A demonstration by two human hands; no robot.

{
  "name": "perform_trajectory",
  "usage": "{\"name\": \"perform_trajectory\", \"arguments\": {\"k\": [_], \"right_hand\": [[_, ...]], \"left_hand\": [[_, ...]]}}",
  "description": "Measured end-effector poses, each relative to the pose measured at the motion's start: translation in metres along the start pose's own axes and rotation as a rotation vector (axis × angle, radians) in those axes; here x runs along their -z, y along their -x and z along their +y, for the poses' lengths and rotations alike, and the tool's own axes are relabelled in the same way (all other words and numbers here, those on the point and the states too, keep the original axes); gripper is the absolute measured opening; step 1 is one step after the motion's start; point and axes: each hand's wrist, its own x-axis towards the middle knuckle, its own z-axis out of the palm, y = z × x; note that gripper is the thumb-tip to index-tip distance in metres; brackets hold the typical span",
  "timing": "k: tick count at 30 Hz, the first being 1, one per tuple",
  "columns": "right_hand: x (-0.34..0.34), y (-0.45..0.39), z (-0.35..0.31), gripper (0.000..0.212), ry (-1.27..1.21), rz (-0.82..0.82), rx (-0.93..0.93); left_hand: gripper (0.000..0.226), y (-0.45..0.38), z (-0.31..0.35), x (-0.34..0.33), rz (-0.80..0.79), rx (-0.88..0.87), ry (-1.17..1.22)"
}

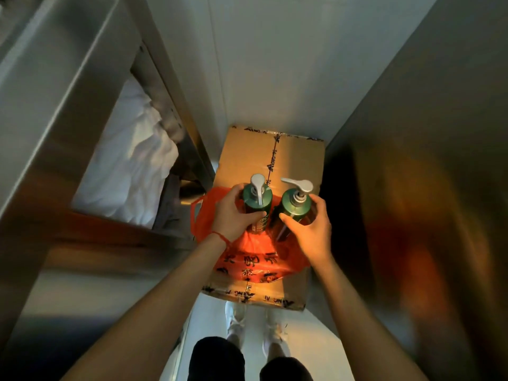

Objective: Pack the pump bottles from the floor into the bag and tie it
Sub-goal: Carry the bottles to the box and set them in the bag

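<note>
Hands point(233, 213) point(308, 229) each grip a pump bottle point(257, 204) point(295, 213).

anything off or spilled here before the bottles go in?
No spill or damage shows. Left hand and right hand each hold an upright green pump bottle, left bottle and right bottle, above the orange bag. Only oddity: the bag lies flat and crumpled on the box, mouth not opened.

Cramped bedroom, bunk bed point(82, 105), white bedding point(129, 166)
</note>
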Motion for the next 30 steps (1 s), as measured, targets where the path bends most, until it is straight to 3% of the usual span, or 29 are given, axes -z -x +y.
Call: {"name": "perform_trajectory", "arguments": {"k": [11, 30], "right_hand": [[-0.012, -0.013, 0.018, 0.066, 0.044, 0.019, 0.002], [-0.008, -0.003, 0.010, 0.073, 0.048, -0.091, 0.040]], "left_hand": [[0.060, -0.015, -0.023, -0.011, -0.026, -0.055, -0.012], [0.067, -0.001, -0.017, 0.002, -0.063, -0.051, -0.014]]}}
